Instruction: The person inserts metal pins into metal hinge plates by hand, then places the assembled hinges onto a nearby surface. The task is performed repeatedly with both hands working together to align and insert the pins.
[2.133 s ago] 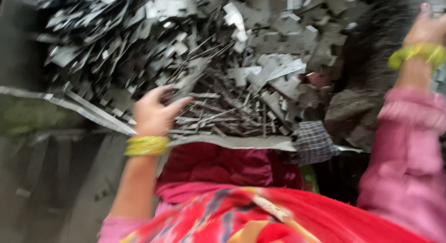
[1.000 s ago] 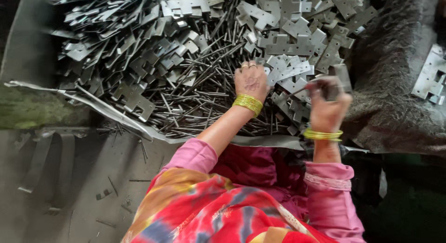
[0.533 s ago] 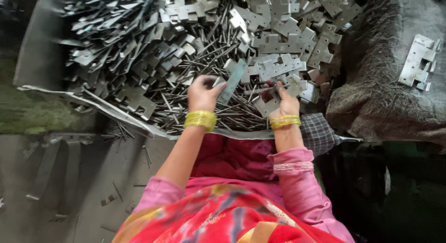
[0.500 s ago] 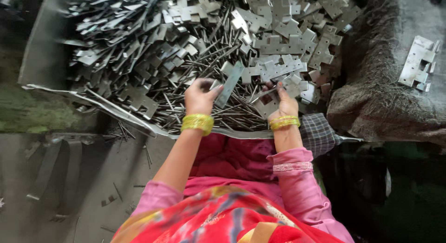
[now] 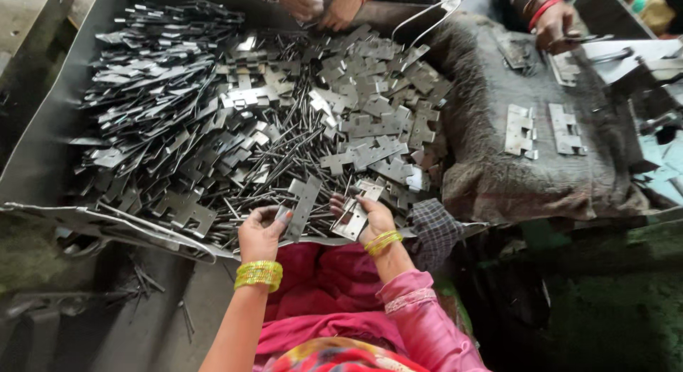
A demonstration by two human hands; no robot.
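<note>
In the head view, a grey hinge leaf is pinched by the left hand, tilted up toward twelve o'clock, while a second hinge leaf is grasped flat in the right hand at its three o'clock, the two plates kept just beside each other, probably so that their knuckled edges can be lined up. Directly at twelve o'clock of both hands a heap of leaves and thin pins is spread in a metal tray, within easy reach, and at two o'clock finished hinges are laid on a dark cloth, near which other people's hands are seen.
</note>
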